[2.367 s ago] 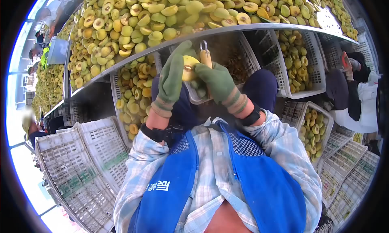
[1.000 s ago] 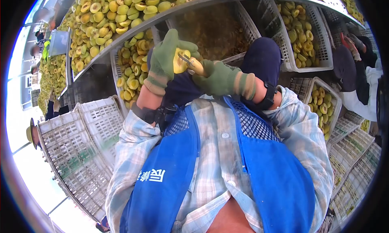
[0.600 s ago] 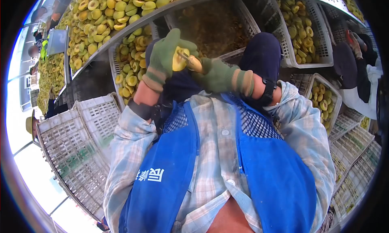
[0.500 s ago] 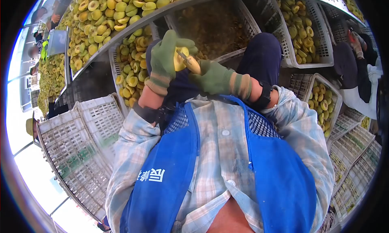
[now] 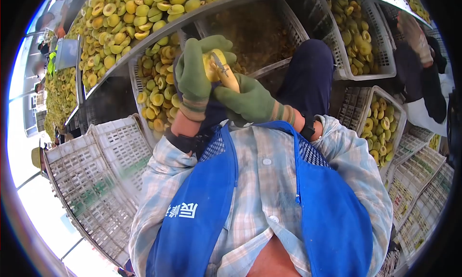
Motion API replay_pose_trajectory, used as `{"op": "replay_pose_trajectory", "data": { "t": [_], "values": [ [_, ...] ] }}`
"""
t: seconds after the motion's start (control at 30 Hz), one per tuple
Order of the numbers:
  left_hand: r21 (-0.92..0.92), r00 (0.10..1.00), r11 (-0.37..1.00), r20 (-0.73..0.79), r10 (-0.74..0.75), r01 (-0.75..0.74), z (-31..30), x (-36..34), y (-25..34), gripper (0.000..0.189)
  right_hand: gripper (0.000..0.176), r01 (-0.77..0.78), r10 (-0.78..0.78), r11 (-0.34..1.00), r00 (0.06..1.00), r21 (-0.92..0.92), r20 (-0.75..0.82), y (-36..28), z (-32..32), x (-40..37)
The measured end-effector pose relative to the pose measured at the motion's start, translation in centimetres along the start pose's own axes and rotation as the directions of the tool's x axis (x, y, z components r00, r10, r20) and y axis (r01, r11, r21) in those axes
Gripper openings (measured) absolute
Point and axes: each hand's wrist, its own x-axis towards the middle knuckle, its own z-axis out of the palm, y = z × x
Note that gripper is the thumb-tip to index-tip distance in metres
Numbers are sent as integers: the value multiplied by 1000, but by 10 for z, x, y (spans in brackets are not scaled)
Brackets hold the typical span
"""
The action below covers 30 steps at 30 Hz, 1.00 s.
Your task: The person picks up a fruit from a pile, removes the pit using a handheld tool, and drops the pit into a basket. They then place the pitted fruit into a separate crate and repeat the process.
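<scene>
Since there is only the head view, all of this comes from that one picture. The left hand [image 5: 192, 77] wears a green glove, and its fingers [image 5: 211, 41] are curled tight around a yellow fruit [image 5: 211, 67]. The fruit is held up in front of the chest, above the person's knees and just under the edge of the long table [image 5: 192, 18]. The fingertips hook over the top of the fruit and the palm is behind it on the left. Its bare side faces the other hand.

The right hand [image 5: 245, 101], also in a green glove, is closed around the wooden handle of a small knife [image 5: 228, 79]. The metal end of the knife lies on the fruit, between the two hands. I cannot tell how deep it goes in.

This fruit looks about half done, because the knife is on it and it is in one piece. A lot of work looks finished. Cut fruit halves [image 5: 120, 22] are heaped on the table, and more fill the crate [image 5: 133, 91] beside the left knee. I think this fruit needs to be opened and put down with the others. I cannot see how many whole ones are left.

Upturned white crates [image 5: 96, 171] sit on the left. Another person [image 5: 423, 79] is at the far right.
</scene>
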Motion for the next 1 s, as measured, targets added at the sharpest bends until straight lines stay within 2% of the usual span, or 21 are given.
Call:
{"op": "replay_pose_trajectory", "data": {
  "t": [0.1, 0.2, 0.23, 0.3, 0.4, 0.43, 0.53, 0.6, 0.63, 0.7, 0.73, 0.8, 0.83, 0.9, 0.93, 1.0],
  "values": [
    [20, 995, 996, -47, 92, -91, 8, -1, -6, 62, 35, 4, -38, 971, 990, -240, -134, -6, 6, -2],
    [91, 975, 974, -52, 214, -208, 7, -1, -15, 59, 42, 151, -256, 864, 953, -480, -161, 9, 3, 6],
    [115, 966, 962, -47, 253, -247, 7, -1, -17, 58, 42, 108, -222, 843, 962, -527, -157, 10, 1, 6],
    [161, 974, 963, -23, 223, -217, 2, -1, -15, 56, 42, 22, -150, 791, 976, -612, -158, 1, -2, 3],
    [191, 987, 969, 52, 152, -159, -7, 0, -10, 53, 30, 10, -153, 668, 980, -744, -124, -8, -10, 0],
    [194, 989, 971, 80, 125, -138, -8, 0, -9, 52, 32, 21, -123, 683, 989, -730, -86, -9, -13, 0],
    [462, 956, 843, 222, 192, -277, -8, 4, -6, 46, 36, 49, -51, 733, 999, -678, 18, -14, -22, 1],
    [131, 966, 991, 259, -4, -31, -18, 12, -15, 43, 35, 53, -16, 772, 998, -633, 64, -17, -25, -1],
    [-40, 950, 993, 298, -96, 113, -24, 15, -21, 41, 35, 81, -40, 727, 996, -682, 77, -11, -30, 1],
    [310, 905, 950, 413, -102, -35, -35, 27, -28, 40, 35, 142, -92, 623, 990, -769, 108, 1, -39, 9],
    [411, 879, 899, 471, -70, -149, -38, 29, -30, 40, 32, 126, -95, 600, 992, -790, 85, 5, -41, 10],
    [505, 808, 762, 587, 41, -406, -35, 28, -24, 40, 26, 92, -109, 552, 993, -829, 38, 3, -40, 9],
    [503, 751, 678, 650, 112, -536, -31, 27, -22, 40, 26, 30, -33, 642, 999, -766, 11, 1, -39, 8],
    [470, 893, 842, 449, 33, -267, -24, 22, -27, 35, 27, -108, 125, 783, 992, -612, -15, -2, -36, 8],
    [422, 939, 898, 344, -30, -126, -23, 21, -29, 34, 27, -62, 47, 726, 998, -685, -40, -1, -34, 7],
    [409, 869, 853, 485, 100, -326, -32, 27, -33, 33, 26, 10, -113, 578, 991, -816, -68, 3, -30, 4]
  ]
}}
